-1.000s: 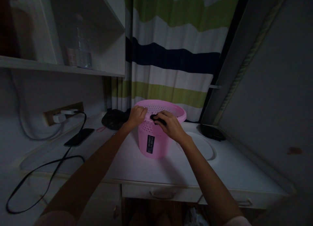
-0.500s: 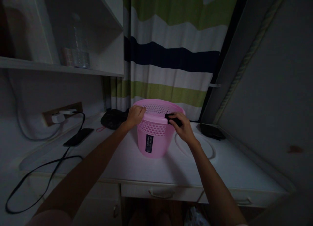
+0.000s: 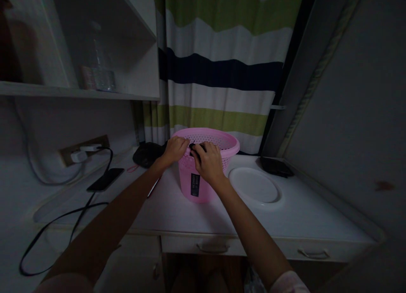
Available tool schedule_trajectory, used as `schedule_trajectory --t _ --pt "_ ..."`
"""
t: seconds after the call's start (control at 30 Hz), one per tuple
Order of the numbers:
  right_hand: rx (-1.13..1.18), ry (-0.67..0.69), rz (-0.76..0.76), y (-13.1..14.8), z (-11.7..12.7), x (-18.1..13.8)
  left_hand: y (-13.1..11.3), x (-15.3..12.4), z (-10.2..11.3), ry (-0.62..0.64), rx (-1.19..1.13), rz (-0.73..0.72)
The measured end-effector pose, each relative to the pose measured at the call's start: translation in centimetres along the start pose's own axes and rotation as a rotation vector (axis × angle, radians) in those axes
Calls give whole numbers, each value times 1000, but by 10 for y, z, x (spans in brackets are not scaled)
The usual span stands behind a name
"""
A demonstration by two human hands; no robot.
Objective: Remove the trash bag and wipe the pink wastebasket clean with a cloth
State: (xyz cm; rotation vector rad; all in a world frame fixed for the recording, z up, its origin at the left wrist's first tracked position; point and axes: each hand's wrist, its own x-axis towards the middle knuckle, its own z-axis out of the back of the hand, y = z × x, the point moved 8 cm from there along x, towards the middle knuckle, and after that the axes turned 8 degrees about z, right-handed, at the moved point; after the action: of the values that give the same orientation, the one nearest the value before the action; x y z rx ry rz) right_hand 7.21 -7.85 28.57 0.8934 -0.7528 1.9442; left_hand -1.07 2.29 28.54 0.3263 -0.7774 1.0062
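Observation:
A pink plastic wastebasket (image 3: 206, 195) with a perforated upper band and a dark label stands upright on the white desk. My left hand (image 3: 176, 149) is closed over its near left rim. At the near rim, my right hand (image 3: 209, 160) is closed on a small black bundle (image 3: 192, 146), close beside the left fingers. Most of the bundle is hidden by the hand, and its exact kind cannot be made out. To the right of the basket lies a white oval ring (image 3: 275, 196), flat on the desk.
A black bag-like heap (image 3: 146, 154) and a phone (image 3: 106, 179) with a looping black cable lie left. A flat black object (image 3: 276, 166) sits at the back right. A shelf (image 3: 127, 94) overhangs the left side; a striped curtain (image 3: 218, 73) hangs behind.
My right hand has moved left along the near rim with the black bundle, towards my left hand. The left hand stays on the rim. The view has shifted slightly.

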Motion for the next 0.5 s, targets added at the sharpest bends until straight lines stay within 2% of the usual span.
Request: schedule_trajectory --t 0.23,0.37,0.5 --pt "0 -63 16 -46 9 -18 1 3 2 2 -63 40" --pt "102 -93 31 -75 10 -25 3 3 2 -4 -103 45" --pt "127 -115 9 -84 10 -26 2 2 2 -2 -56 30"
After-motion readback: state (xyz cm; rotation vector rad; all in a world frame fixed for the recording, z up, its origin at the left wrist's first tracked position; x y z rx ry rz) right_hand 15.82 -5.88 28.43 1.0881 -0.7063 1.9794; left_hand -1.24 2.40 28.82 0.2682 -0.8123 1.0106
